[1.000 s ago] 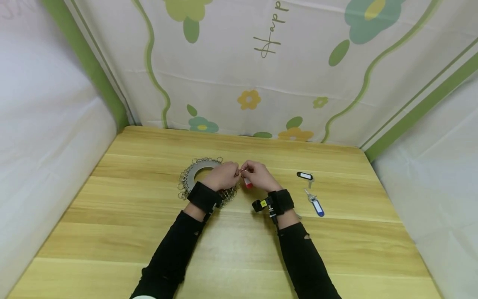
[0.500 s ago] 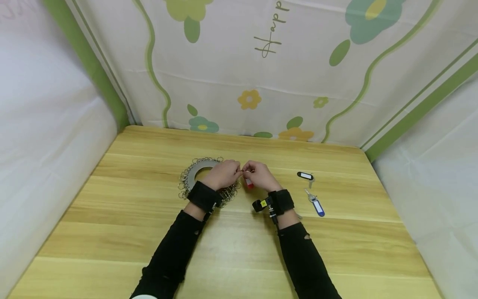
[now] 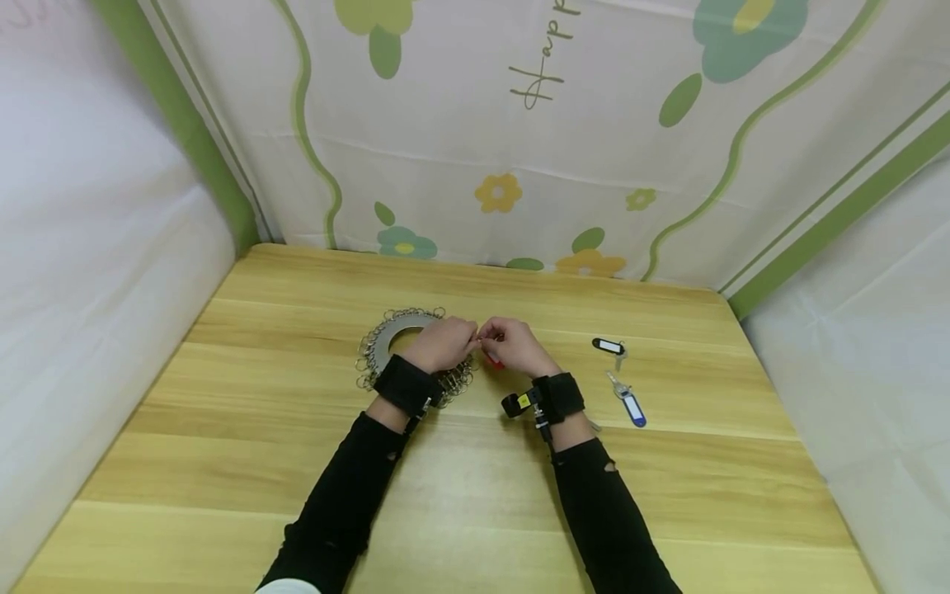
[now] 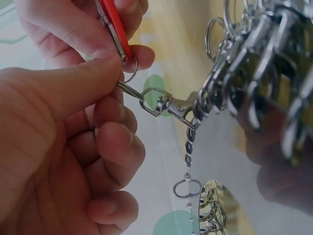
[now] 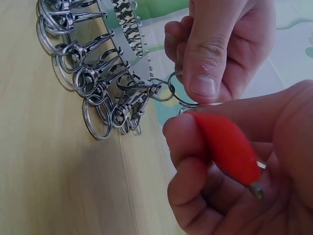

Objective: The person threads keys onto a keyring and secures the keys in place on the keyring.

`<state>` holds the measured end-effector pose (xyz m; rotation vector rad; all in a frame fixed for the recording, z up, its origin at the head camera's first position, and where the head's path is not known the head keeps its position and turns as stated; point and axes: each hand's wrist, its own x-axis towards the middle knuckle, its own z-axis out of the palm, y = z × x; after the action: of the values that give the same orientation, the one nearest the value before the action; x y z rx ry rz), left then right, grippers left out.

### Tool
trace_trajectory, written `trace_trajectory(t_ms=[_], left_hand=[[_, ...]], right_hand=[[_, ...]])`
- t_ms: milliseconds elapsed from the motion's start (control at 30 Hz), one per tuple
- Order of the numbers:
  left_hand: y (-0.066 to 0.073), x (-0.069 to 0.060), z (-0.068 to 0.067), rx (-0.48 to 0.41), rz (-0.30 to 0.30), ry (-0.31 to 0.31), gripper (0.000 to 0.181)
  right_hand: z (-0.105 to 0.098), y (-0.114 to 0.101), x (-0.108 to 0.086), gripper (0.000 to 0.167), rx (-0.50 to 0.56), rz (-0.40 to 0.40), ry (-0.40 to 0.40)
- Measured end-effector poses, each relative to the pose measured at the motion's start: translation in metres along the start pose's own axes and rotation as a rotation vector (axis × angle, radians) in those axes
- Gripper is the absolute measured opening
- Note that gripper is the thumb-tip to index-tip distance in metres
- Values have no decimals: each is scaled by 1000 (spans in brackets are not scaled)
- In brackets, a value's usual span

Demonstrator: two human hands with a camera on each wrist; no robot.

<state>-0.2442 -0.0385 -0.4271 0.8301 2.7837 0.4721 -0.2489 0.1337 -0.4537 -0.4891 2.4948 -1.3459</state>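
A flat metal ring (image 3: 380, 342) edged with many small clasps and split rings lies on the table, partly under my left hand (image 3: 445, 344). In the left wrist view, that hand's thumb and index finger pinch a split ring (image 4: 131, 90) linked to one swivel clasp (image 4: 173, 105). My right hand (image 3: 517, 346) grips a red key tag (image 5: 227, 144) close against the left fingertips. A thin wire ring (image 4: 135, 71) hangs from the tag's end. Metal shows along the tag, perhaps a key. Fingertips hide where the two rings meet.
On the right of the wooden table (image 3: 460, 495) lie a key with a black tag (image 3: 609, 346) and a key with a blue tag (image 3: 633, 408). A metal tip (image 3: 595, 426) shows beside the right wrist. Patterned fabric (image 3: 445, 148) rises behind.
The red tag has tilted in the right fingers, and its white label shows less. Both hands stay nearly in place with fingertips together. The head view has shifted slightly.
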Motion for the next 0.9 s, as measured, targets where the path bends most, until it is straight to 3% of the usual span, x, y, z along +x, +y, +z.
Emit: trace_trajectory(t_ms=[267, 467, 700, 900], left_hand=[[-2, 3, 2, 29, -30, 3, 22], [-2, 3, 2, -30, -39, 34, 24], [-5, 3, 4, -78, 16, -2, 19], [-4, 3, 4, -52, 9, -30, 21]], right_hand=[[-1, -1, -1, 10, -13, 3, -15], [-1, -1, -2, 9, -18, 13, 7], [0, -1, -2, 9, -49, 33, 43], [-1, -1, -1, 8, -102, 16, 55]])
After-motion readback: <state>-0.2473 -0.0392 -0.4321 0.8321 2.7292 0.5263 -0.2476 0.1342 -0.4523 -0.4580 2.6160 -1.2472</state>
